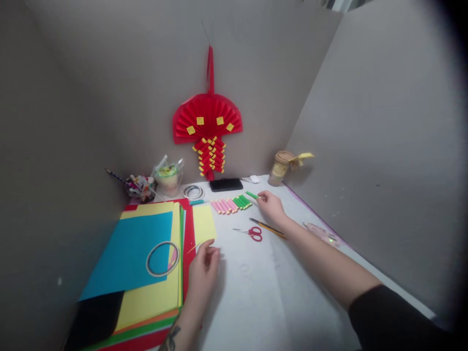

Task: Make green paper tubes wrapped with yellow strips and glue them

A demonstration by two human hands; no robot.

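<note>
My right hand (271, 205) pinches one end of a small green paper roll (251, 195) at the back of the table. Just left of it lie several green rolls with yellow ends (242, 202), beside a row of pink rolls (224, 206). My left hand (204, 268) is loosely curled over the table's near middle, with a gap between thumb and fingers and nothing visible in it. A thin yellow strip (193, 247) shows beside its fingers; whether they touch is unclear. Between the hands are red-handled scissors (252, 233) and a yellow-and-black craft knife (268, 227).
Coloured paper sheets (135, 243) are stacked at left, with a tape roll (163, 258) on top. Behind stand a pen holder (141, 187), a plastic cup (168, 180), tape rolls (193, 192), a black phone (226, 185) and a coffee cup (280, 168). A red fan decoration (208, 114) hangs on the wall.
</note>
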